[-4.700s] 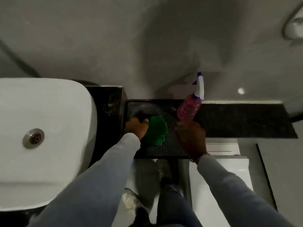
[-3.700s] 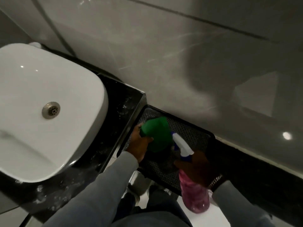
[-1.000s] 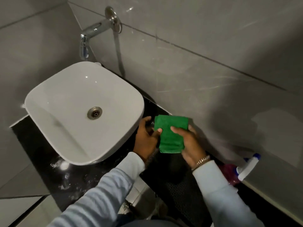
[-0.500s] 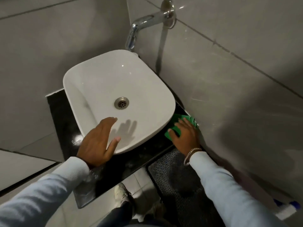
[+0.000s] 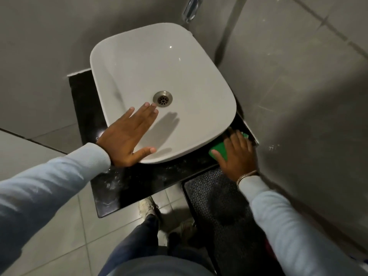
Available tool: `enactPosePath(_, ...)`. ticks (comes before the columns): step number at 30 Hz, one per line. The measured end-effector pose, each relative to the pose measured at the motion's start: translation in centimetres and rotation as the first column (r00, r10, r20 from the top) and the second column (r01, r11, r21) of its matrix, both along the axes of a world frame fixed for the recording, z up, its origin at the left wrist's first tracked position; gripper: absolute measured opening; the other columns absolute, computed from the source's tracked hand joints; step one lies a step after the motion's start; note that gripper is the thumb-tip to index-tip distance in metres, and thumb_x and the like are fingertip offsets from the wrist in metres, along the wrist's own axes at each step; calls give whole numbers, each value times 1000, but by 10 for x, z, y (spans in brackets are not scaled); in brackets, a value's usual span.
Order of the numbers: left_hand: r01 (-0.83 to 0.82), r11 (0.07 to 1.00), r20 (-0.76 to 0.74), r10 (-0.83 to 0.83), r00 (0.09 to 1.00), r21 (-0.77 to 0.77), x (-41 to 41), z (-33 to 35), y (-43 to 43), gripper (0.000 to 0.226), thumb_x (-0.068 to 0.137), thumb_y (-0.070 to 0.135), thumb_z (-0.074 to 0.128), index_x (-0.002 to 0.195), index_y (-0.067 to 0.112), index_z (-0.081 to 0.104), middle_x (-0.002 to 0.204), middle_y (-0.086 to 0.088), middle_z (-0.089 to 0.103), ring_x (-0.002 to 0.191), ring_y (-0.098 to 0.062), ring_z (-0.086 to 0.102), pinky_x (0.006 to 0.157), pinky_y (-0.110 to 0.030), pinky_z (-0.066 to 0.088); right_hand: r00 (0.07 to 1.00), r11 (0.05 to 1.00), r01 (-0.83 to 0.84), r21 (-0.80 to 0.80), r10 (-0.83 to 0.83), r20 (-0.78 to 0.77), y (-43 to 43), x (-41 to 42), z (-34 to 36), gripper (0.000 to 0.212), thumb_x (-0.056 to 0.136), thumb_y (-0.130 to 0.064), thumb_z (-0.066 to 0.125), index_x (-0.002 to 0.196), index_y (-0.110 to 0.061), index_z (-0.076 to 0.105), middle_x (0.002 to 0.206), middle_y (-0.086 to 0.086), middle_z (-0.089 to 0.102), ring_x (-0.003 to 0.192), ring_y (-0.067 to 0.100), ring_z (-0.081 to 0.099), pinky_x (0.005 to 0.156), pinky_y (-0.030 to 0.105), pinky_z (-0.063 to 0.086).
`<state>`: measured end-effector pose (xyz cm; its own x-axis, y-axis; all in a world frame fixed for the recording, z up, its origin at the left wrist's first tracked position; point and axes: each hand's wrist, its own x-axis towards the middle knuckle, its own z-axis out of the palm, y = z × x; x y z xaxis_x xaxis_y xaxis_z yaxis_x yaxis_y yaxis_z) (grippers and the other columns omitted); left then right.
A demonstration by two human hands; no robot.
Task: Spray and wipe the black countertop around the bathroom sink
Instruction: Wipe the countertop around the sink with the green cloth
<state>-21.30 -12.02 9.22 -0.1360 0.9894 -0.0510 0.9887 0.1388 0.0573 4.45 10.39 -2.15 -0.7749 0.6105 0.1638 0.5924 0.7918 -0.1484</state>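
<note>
A white basin (image 5: 179, 56) sits on the black countertop (image 5: 139, 184), which shows pale smears along its front strip. My right hand (image 5: 238, 156) lies flat on a green cloth (image 5: 219, 151), pressing it onto the countertop in the narrow gap between the basin's right side and the wall. My left hand (image 5: 129, 136) rests open, fingers spread, on the basin's front rim. The spray bottle is out of sight.
A black textured tray (image 5: 211, 198) lies lower, to the right of the countertop. Grey tiled walls close in on the right and behind. A chrome tap (image 5: 191, 6) juts out at the top. My shoes (image 5: 147, 206) stand on the tiled floor below.
The spray bottle was put down at the right. My right hand took the cloth alone and pushed it down beside the basin. My left hand let go and came to rest on the rim.
</note>
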Motion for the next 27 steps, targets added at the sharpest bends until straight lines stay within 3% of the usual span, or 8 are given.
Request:
enactPosePath(6, -1, 1000, -16, 0, 1000, -14, 1, -1, 3, 88, 87, 66, 21, 152, 10, 0, 163, -12, 2, 151, -23, -3, 123, -48, 8, 909, 910, 403, -97, -410, -72, -19, -21, 2, 64, 93, -53, 40, 138, -9, 45, 152, 13, 40, 139, 35, 37, 111, 50, 30)
enactPosePath(12, -8, 1000, -21, 8, 1000, -11, 0, -1, 2, 88, 87, 66, 18, 151, 9, 1, 163, -12, 2, 151, -24, -3, 123, -47, 7, 997, 997, 72, 1, -72, -20, -10, 1, -7, 66, 92, -58, 38, 130, -6, 52, 142, 20, 50, 134, 38, 43, 105, 50, 36)
enactPosePath(17, -15, 1000, -17, 15, 1000, 3, 1, 0, 1, 88, 87, 65, 21, 151, 9, 0, 163, -11, 1, 151, -23, -3, 123, -46, 6, 853, 855, 491, -166, -511, -105, -50, -38, 1, 62, 91, -47, 43, 137, -5, 46, 153, 17, 38, 141, 37, 34, 112, 53, 29)
enactPosePath(19, -12, 1000, -23, 13, 1000, 12, 2, 1, 0, 88, 88, 64, 22, 151, 8, 1, 163, -12, 3, 151, -24, -2, 123, -47, 8, 924, 924, 352, -147, -369, -105, -89, -40, -4, 60, 92, -48, 41, 131, -4, 49, 148, 21, 44, 140, 38, 34, 113, 52, 28)
enactPosePath(21, -2, 1000, -27, 2, 1000, 8, 1, 2, 0, 87, 88, 64, 21, 151, 8, 1, 163, -12, 4, 151, -25, -1, 123, -48, 9, 996, 995, 48, -85, -54, -67, -106, -23, -12, 62, 93, -54, 37, 131, -7, 50, 142, 20, 50, 137, 37, 38, 111, 51, 30)
enactPosePath(23, 19, 1000, -25, -19, 999, -2, 1, 2, 0, 87, 88, 65, 19, 151, 7, 1, 163, -13, 3, 151, -25, -1, 123, -48, 9, 980, 980, -197, -21, 197, 0, -83, -5, -16, 68, 92, -60, 30, 136, -11, 47, 142, 18, 52, 134, 35, 44, 108, 50, 38)
enactPosePath(25, 33, 999, -25, -33, 999, -9, 1, 2, 1, 88, 88, 66, 17, 151, 7, 1, 163, -13, 2, 151, -24, -2, 123, -48, 9, 984, 984, -176, 7, 176, 14, -52, 4, -14, 72, 92, -62, 26, 136, -8, 47, 140, 21, 53, 131, 38, 47, 104, 52, 41)
enactPosePath(27, 25, 1000, -12, -25, 1000, 6, 6, 1, 4, 88, 88, 67, 15, 151, 8, 0, 163, -13, 2, 150, -24, -3, 122, -49, 9, 996, 996, 66, -52, -69, -60, -26, 0, -8, 71, 92, -56, 34, 136, -1, 45, 143, 24, 49, 134, 41, 43, 107, 52, 36)
